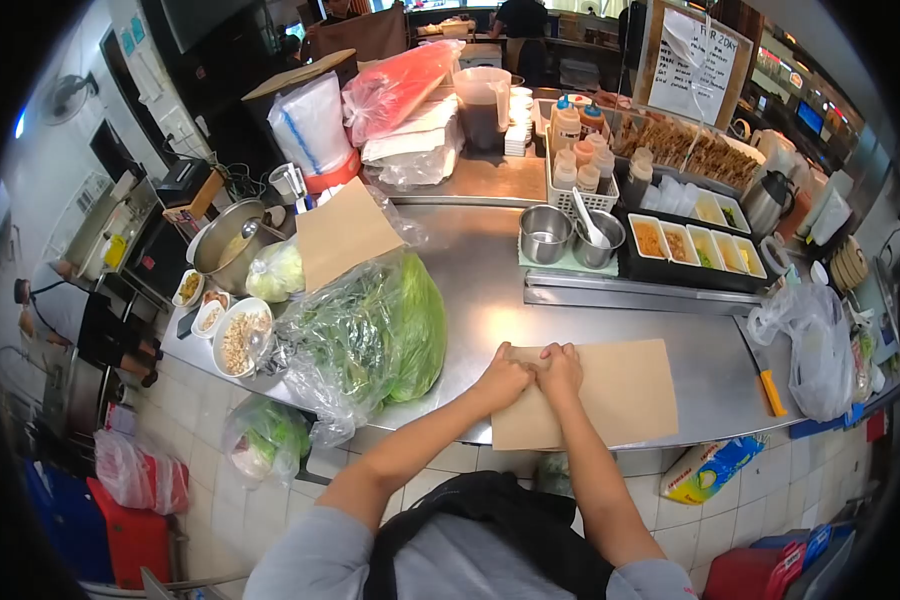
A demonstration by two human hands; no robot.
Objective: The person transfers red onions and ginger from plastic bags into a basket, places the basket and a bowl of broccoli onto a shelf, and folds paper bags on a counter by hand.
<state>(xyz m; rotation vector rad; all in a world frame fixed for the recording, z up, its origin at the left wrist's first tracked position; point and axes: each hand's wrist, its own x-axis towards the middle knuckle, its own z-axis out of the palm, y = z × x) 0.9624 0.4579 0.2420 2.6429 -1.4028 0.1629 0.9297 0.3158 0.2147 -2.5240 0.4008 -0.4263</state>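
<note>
A flat sheet of brown paper (625, 390) lies on the steel counter (470, 290), its front edge reaching the counter's edge. At its upper left part, my left hand (504, 378) is closed, with its fingers pressed down on the paper's edge. Right beside it, touching or nearly so, my right hand (560, 370) has its fingers curled on the same paper. Whether the fingers pinch a fold between them is too small to tell. Left of my hands sits a clear plastic bag of leafy greens (370, 335), with another brown sheet (345, 235) on top behind it.
Two metal cups (546, 235) and a rack of sauce bottles (580, 150) stand behind. Food trays (685, 245) are at the back right. An orange-handled knife (771, 392) lies at the right. Bowls of chopped food (242, 340) sit left. A person (80, 310) stands far left.
</note>
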